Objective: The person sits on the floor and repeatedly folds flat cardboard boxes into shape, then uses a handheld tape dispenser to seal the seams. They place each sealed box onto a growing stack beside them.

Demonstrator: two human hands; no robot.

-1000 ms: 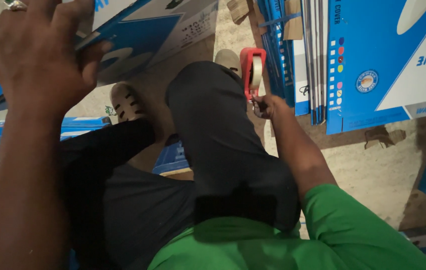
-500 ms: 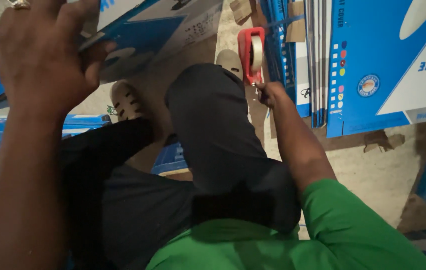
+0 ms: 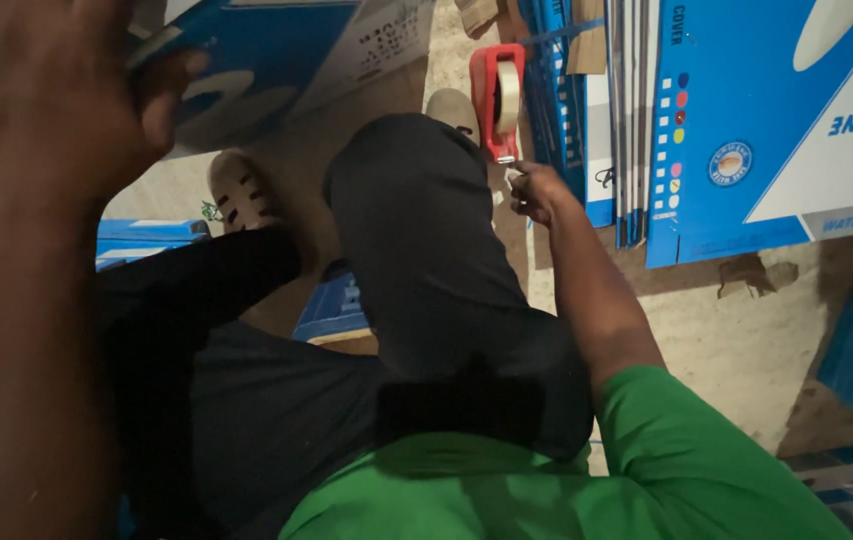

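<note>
We hold the red tape dispenser (image 3: 496, 98) by its lower end in our right hand (image 3: 537, 190), fingers pinched around it, just past our raised knee and beside the stacked flat blue cartons (image 3: 587, 110). Our left hand (image 3: 42, 100) grips a blue carton panel (image 3: 267, 60) up close. With so slight a pinch, the dispenser could slip and drop onto the floor (image 3: 727, 340).

Left hand (image 3: 42, 95): raised close to camera, upper left, back of hand facing lens, fingers curled in grip, forearm running down frame's left edge. Right hand (image 3: 537, 190): extended forward past bent right knee, fingers pinched closed, green sleeve at shoulder.
</note>
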